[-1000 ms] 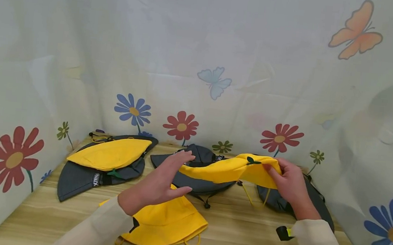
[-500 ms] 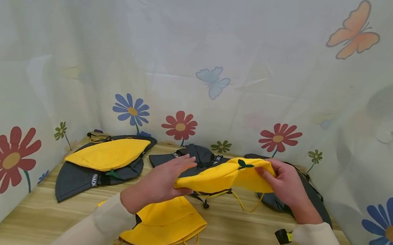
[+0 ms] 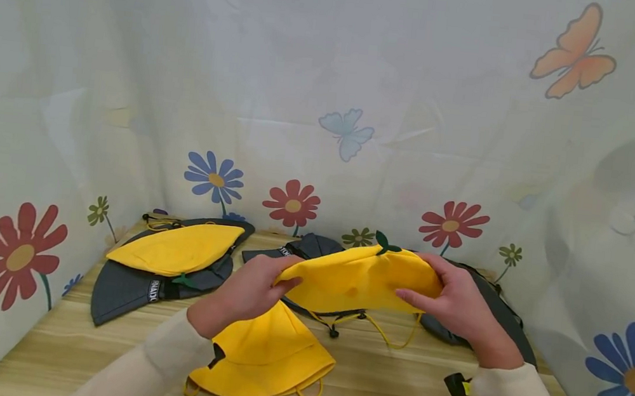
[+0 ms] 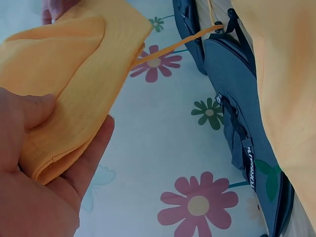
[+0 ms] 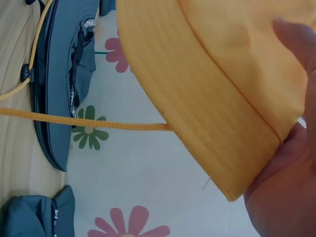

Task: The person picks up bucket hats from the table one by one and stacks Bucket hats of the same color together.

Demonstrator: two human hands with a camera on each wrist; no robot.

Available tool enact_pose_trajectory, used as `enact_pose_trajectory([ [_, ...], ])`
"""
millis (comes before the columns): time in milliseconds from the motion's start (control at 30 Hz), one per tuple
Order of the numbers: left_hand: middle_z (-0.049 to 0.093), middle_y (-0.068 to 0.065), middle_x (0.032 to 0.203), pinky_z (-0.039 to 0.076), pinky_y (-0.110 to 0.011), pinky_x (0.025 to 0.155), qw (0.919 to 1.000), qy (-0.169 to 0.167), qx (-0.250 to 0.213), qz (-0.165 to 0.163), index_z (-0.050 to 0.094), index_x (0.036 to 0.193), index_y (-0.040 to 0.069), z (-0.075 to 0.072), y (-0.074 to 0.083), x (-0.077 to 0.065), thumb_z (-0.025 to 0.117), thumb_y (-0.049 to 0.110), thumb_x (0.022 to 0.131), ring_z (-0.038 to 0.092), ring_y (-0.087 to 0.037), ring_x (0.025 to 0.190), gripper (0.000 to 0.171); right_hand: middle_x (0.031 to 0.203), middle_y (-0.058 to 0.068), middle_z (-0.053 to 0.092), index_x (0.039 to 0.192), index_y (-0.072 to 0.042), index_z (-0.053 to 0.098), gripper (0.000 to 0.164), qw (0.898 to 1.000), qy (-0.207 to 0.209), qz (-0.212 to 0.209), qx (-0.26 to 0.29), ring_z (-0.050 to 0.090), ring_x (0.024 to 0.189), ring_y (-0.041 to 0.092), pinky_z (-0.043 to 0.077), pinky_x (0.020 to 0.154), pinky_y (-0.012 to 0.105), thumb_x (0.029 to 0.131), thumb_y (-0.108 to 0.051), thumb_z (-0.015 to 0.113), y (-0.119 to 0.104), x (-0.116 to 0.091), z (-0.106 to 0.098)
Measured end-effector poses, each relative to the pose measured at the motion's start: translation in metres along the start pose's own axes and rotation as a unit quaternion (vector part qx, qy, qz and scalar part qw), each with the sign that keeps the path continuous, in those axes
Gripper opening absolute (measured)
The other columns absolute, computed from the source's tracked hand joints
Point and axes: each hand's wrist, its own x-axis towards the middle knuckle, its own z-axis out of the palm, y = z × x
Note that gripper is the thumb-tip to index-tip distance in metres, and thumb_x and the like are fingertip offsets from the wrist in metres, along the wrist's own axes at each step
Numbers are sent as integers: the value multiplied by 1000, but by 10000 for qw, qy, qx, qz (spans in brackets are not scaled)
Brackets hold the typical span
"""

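Note:
Both hands hold a yellow bucket hat [image 3: 352,284] in the air above the table. A green sprout [image 3: 386,244] stands on its top, and a yellow cord hangs below its brim. My left hand [image 3: 248,290] pinches the left end, thumb on the near side; fingers show beneath the brim in the left wrist view. At the other end, my right hand [image 3: 459,301] grips the hat, thumb in front and fingers partly hidden behind. Below my left hand, a second yellow bucket hat [image 3: 270,362] lies on the wooden table [image 3: 379,395].
At the left, another yellow hat [image 3: 175,249] lies on a dark grey hat [image 3: 124,294]. More dark grey hats lie behind the held hat [image 3: 313,246] and at the right [image 3: 503,318]. A small black buckle [image 3: 456,385] sits beside the right sleeve. A flowered curtain [image 3: 282,92] encloses the table.
My left hand has taken hold of the hat's left end. The hat has shifted left and spread between both hands, its sprout now upright. My right hand moved slightly left.

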Motion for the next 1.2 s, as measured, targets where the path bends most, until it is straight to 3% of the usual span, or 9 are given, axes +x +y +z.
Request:
enact_pose_trajectory([
  [200, 74, 4, 114, 61, -32, 90, 9996, 12, -208, -212, 66, 126, 18, -2, -2, 0, 64, 17, 101, 67, -11, 94, 25, 124, 5, 66, 156, -27, 36, 95, 9976, -85, -259, -641, 61, 97, 18, 55, 85, 36, 78, -32, 91, -10, -2, 1],
  [333, 74, 3, 113, 60, -34, 91, 9994, 28, -264, -241, 65, 125, 18, -4, -3, 1, 62, 18, 102, 67, -13, 96, 22, 117, 6, 67, 162, -29, 22, 110, 9940, -23, -381, -1021, 63, 94, 18, 57, 86, 41, 77, -26, 92, -11, -2, -1],
  [433, 74, 3, 112, 61, -34, 90, 9993, 80, -267, -236, 66, 124, 18, -7, -3, 1, 62, 19, 103, 68, -13, 96, 22, 105, 3, 70, 154, -20, 39, 88, 9925, 13, -374, -1163, 63, 87, 16, 58, 81, 37, 81, -22, 89, -11, 0, -3],
  [533, 74, 2, 110, 61, -33, 88, 9996, 160, -175, -181, 67, 122, 17, -10, -5, 1, 63, 18, 102, 68, -13, 94, 20, 96, -2, 71, 130, -13, 61, 52, 9929, -24, -253, -1165, 61, 81, 13, 56, 75, 30, 85, -22, 85, -11, 1, -6],
  [633, 75, 2, 107, 61, -31, 84, 9994, 336, -24, -119, 68, 120, 16, -15, -6, 1, 65, 20, 101, 68, -13, 92, 20, 86, -5, 70, 109, -13, 70, 28, 9944, -63, -136, -1048, 60, 74, 11, 55, 69, 25, 88, -26, 82, -13, 1, -11],
  [733, 75, 1, 105, 60, -28, 80, 9979, 634, 32, -104, 68, 119, 14, -21, -4, 1, 67, 22, 100, 67, -13, 88, 21, 81, -5, 69, 104, -11, 71, 24, 9955, -75, -132, -936, 59, 69, 9, 54, 65, 23, 90, -28, 80, -18, 0, -16],
  [933, 73, 0, 90, 56, -25, 68, 9912, 1306, -67, -192, 71, 114, 11, -41, 2, 0, 72, 26, 96, 62, -12, 75, 24, 87, 0, 72, 110, -8, 69, 27, 9970, -40, -73, -771, 61, 70, 10, 53, 64, 22, 95, -29, 75, -36, 4, -30],
  [1200, 74, 1, 94, 57, -27, 71, 9923, 1215, -204, -129, 69, 118, 12, -71, 7, 0, 72, 28, 96, 64, -13, 77, 27, 82, 3, 68, 106, -9, 69, 15, 9989, 169, -373, -226, 55, 67, 13, 49, 61, 23, 98, -21, 70, -54, 14, -39],
])
